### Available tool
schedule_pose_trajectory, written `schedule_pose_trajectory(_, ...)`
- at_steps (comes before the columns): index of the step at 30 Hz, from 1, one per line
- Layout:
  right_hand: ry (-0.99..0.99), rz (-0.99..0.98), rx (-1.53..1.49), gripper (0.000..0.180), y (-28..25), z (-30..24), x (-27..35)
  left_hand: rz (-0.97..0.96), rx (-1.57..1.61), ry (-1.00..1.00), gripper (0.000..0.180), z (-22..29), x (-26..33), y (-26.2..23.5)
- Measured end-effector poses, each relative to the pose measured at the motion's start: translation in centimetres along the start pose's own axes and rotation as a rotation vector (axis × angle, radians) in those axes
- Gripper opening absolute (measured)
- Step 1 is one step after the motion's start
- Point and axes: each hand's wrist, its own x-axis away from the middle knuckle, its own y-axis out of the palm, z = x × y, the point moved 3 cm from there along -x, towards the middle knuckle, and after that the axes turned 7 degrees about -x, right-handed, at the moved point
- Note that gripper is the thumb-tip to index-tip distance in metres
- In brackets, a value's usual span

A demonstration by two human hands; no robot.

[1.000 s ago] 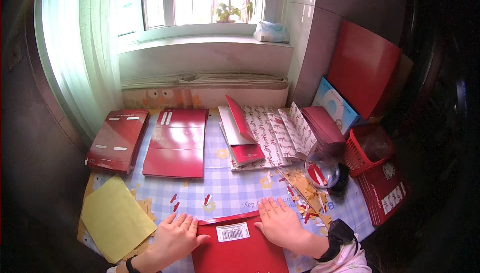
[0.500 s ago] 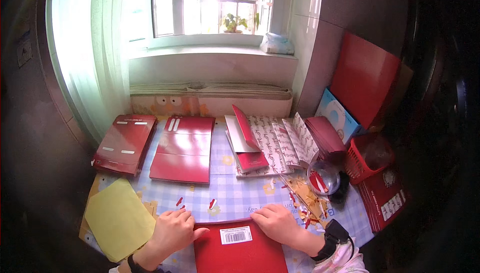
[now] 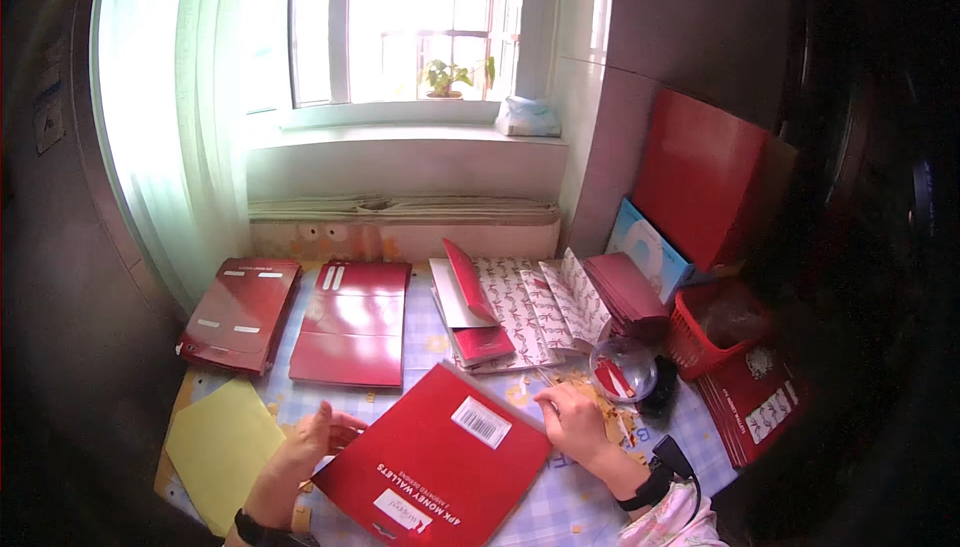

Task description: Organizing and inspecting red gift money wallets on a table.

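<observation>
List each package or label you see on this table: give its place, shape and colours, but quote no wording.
Red flat package: front centre, between both hands, tilted.
White barcode label: rectangular, on that package's upper part.
Dark red pack stack: far left, white strips.
Red pack: beside it, glossy.
Red packs: right edge, white patterned label.

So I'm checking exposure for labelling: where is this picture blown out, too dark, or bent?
Head view: the window is blown out white; the right side and corners fall to near black; the windowsill bows from fisheye; the red packet between both hands is evenly lit and sharp.
</observation>
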Motion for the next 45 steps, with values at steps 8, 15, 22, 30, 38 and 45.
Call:
schedule_pose_trajectory(8,0.187,-0.241,-0.274,0.023,0.5,1.3,0.4,-0.235,-0.458,-0.032,0.052,-1.0,-0.2,-0.1)
schedule_pose_trajectory(15,0.642,-0.564,-0.872,0.044,1.9,2.1,0.8,-0.285,-0.299,0.033,0.04,-1.4,-0.5,0.4)
schedule_pose_trajectory(22,0.749,-0.872,-0.882,0.054,2.0,0.2,1.8,-0.376,-0.52,0.147,0.041,-0.4,0.0,1.7)
schedule_pose_trajectory(30,0.875,-1.089,-1.223,0.046,4.4,-2.1,3.9,-0.52,-0.493,0.142,0.04,-0.6,0.4,3.3)
schedule_pose_trajectory(38,0.947,-0.948,-1.356,0.043,5.0,-3.6,4.4,-0.548,-0.368,0.168,0.036,-0.5,0.6,4.7)
schedule_pose_trajectory(45,0.915,-0.877,-1.284,0.044,5.5,-2.9,4.9,-0.532,-0.382,0.207,0.032,-0.4,0.7,5.2)
